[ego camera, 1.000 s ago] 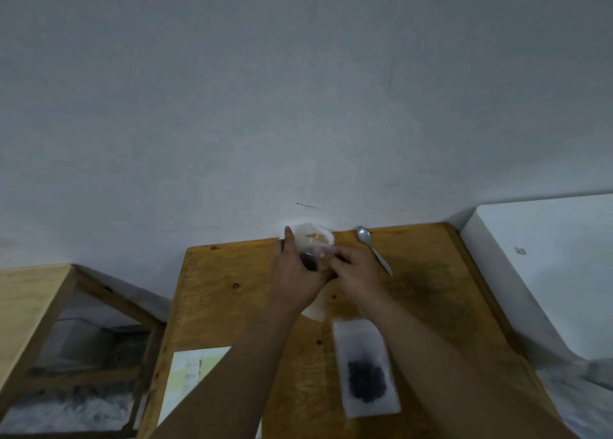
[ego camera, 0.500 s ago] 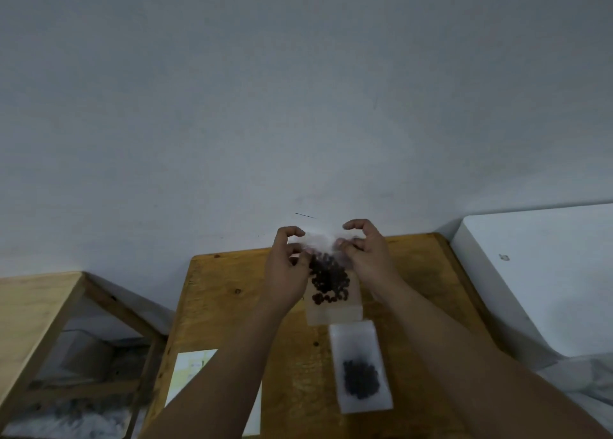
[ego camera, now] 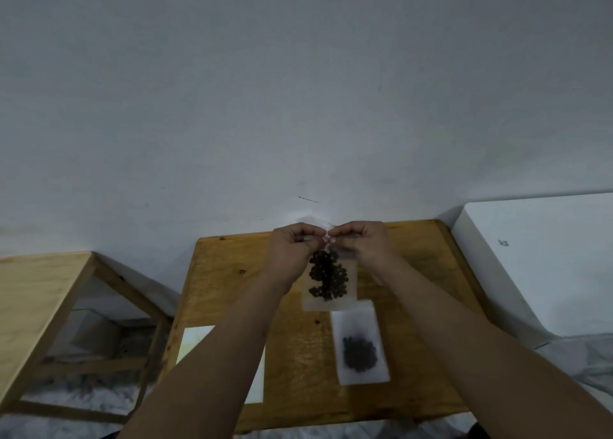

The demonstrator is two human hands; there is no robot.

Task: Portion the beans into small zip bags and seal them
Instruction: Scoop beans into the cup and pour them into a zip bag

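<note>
Sealing step: left hand (ego camera: 296, 254) and right hand (ego camera: 362, 248) pinch held bag (ego camera: 330, 281) top above table (ego camera: 232, 273). Next, press the zip shut along its length.

Over the far middle of the brown wooden table (ego camera: 232, 306) hangs a clear small zip bag of dark beans (ego camera: 328, 279), top pinched by left hand (ego camera: 293, 256) and right hand (ego camera: 363, 246). A second clear bean bag (ego camera: 360, 352) lies flat just nearer. Pale paper sheet (ego camera: 195, 342) near-left on the table; white block (ego camera: 537, 256) to the table's right.
</note>
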